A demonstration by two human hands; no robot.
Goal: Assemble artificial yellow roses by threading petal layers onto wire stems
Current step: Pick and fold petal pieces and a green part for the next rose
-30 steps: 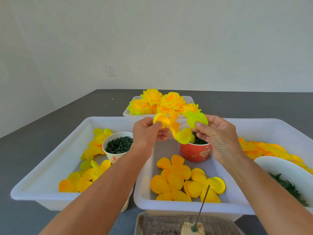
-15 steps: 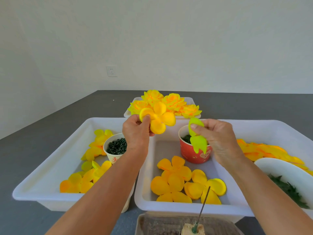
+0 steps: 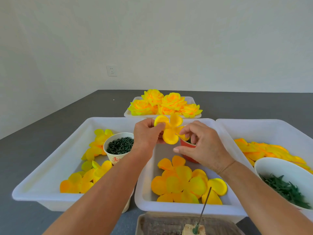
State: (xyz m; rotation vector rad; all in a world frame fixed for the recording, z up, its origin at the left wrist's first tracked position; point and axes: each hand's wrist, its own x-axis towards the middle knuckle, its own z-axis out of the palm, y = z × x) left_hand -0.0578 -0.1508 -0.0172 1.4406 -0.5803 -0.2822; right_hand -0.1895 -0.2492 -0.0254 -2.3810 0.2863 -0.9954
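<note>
Above the middle white plastic tray (image 3: 145,199), the left hand (image 3: 146,135) pinches a yellow four-lobed fabric petal layer (image 3: 169,131). Just right, the right hand (image 3: 202,146) pinches its edge, other fingers (image 3: 177,150) relaxed.

Both hands, left (image 3: 147,133) and right (image 3: 202,146), pinch a yellow petal layer (image 3: 170,131).

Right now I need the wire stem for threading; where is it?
In the head view the wire stem stands at bottom centre, stuck in a block in the near tray, leaning over the middle bin's front rim.
</note>
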